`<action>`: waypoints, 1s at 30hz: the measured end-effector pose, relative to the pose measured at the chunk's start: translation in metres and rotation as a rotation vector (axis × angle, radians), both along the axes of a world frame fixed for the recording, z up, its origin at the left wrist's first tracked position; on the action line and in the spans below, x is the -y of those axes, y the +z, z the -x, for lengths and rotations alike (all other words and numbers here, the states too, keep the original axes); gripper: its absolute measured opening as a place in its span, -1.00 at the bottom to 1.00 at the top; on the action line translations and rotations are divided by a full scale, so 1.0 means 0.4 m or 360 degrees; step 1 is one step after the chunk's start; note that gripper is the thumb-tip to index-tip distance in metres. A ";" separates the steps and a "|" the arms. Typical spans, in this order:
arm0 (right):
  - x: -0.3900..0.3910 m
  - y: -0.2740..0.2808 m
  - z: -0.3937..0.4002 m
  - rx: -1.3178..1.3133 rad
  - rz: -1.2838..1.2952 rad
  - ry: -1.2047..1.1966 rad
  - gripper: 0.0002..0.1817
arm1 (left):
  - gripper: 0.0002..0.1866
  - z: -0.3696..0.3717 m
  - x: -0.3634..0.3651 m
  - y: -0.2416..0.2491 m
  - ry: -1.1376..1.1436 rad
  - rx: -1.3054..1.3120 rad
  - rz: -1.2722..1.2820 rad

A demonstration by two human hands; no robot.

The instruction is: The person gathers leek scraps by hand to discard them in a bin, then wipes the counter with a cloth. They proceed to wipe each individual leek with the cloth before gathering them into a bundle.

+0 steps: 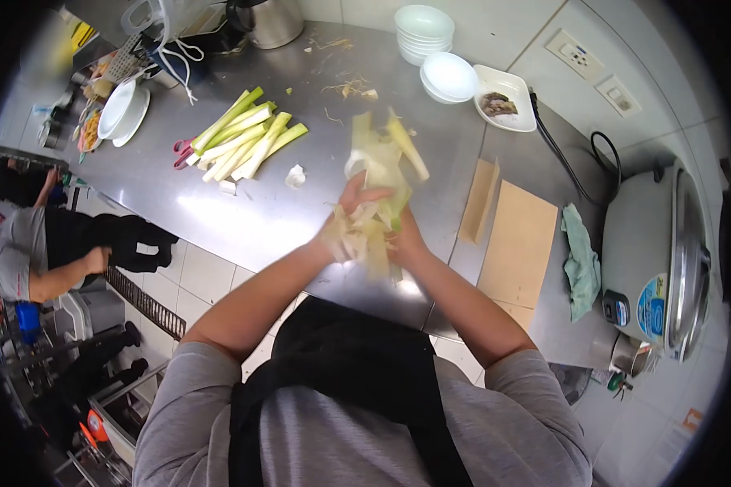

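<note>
My left hand [343, 221] is curled round a loose bundle of pale leek peelings [367, 231], above the front of the steel table. My right hand [406, 237] presses in from the other side of the same bundle, its fingers mostly hidden behind it. Motion smears both hands and the peelings. Just beyond them are more peelings [374, 154] and a pale yellow leek stalk [408, 146]. Left of my hands lies a pile of cut leek stalks [248, 138], with red-handled scissors [183, 152] at its left end. Small white scraps [296, 176] lie near the pile.
Stringy roots [349, 88] lie farther back. White bowls [425, 32] and a white dish [505, 101] stand at the back right. Brown boards [518, 243], a green cloth [581, 264] and a large cooker [646, 252] are on the right. Another person [49, 252] is at far left.
</note>
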State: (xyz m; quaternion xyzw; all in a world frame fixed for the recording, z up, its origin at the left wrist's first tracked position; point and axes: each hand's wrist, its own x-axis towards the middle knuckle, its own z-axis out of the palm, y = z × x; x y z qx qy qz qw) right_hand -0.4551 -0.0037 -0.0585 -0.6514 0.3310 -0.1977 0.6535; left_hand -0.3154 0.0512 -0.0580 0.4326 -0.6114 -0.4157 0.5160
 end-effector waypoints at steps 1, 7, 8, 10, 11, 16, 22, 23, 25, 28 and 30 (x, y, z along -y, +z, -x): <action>-0.017 -0.033 -0.002 0.0099 0.0148 -0.0141 -0.40 | -0.05 0.027 0.001 -0.006 0.0244 0.0195 0.0104; -0.091 -0.055 -0.009 0.0785 -0.0508 -0.0304 -0.30 | -0.50 0.111 0.001 0.001 0.0789 -0.0103 0.0353; -0.102 -0.003 -0.009 0.1020 -0.0809 -0.0362 -0.30 | -0.50 0.113 -0.003 0.005 0.0795 -0.0221 0.0429; -0.107 0.057 -0.010 0.0898 -0.0406 -0.0265 -0.31 | -0.52 0.112 -0.014 0.040 0.0830 -0.0256 0.0489; -0.114 0.084 -0.014 0.0787 -0.0014 -0.0180 -0.33 | -0.54 0.108 -0.024 0.063 0.0850 -0.0277 0.0541; -0.176 0.190 -0.120 0.0857 0.0281 -0.0160 -0.45 | -0.60 0.024 -0.088 0.170 0.0828 -0.0709 0.0278; -0.369 0.260 -0.318 0.0689 0.0507 -0.0069 -0.46 | -0.68 -0.207 -0.288 0.194 0.0926 -0.0206 0.0731; -0.406 0.257 -0.363 0.0711 0.0461 -0.0100 -0.44 | -0.51 -0.251 -0.339 0.199 0.0931 -0.0092 0.0721; -0.476 0.254 -0.435 0.0719 0.0436 -0.0125 -0.42 | -0.19 -0.280 -0.423 0.257 0.1010 -0.0085 0.0604; -0.534 0.224 -0.494 0.0724 0.0352 -0.0101 -0.39 | -0.23 -0.327 -0.499 0.261 0.0997 -0.0173 0.0454; -0.549 0.198 -0.509 0.0648 0.0228 -0.0103 -0.42 | -0.28 -0.338 -0.511 0.253 0.1052 -0.0049 0.0473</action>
